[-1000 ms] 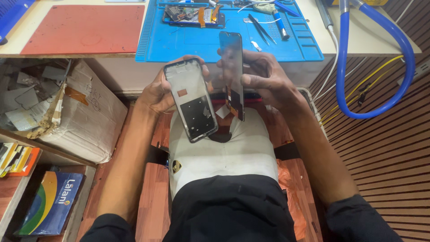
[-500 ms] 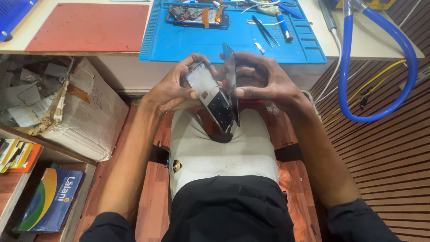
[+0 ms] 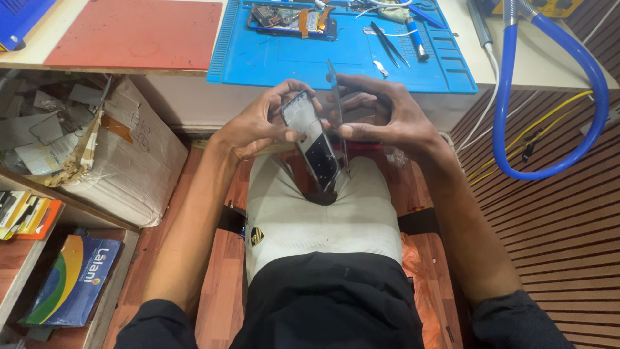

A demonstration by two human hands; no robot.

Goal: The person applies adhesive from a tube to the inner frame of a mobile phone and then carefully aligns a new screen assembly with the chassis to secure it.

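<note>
My left hand (image 3: 255, 126) grips a phone frame (image 3: 311, 145) with a pale inner side, tilted above my lap. My right hand (image 3: 381, 116) pinches a thin dark screen panel (image 3: 337, 106), seen almost edge-on, right beside the frame. The two parts nearly touch along one long side. Both hands hover just in front of the workbench edge, over my light trousers.
A blue work mat (image 3: 310, 58) on the bench holds an opened phone (image 3: 290, 19), tweezers (image 3: 387, 42) and a small tool (image 3: 416, 39). A red mat (image 3: 139, 32) lies left. A blue hose (image 3: 555, 97) loops at right. A cardboard box (image 3: 123, 155) of scraps stands at left.
The frame and the screen panel have come closer together, the panel turning edge-on. Both hands have moved up toward the bench edge.
</note>
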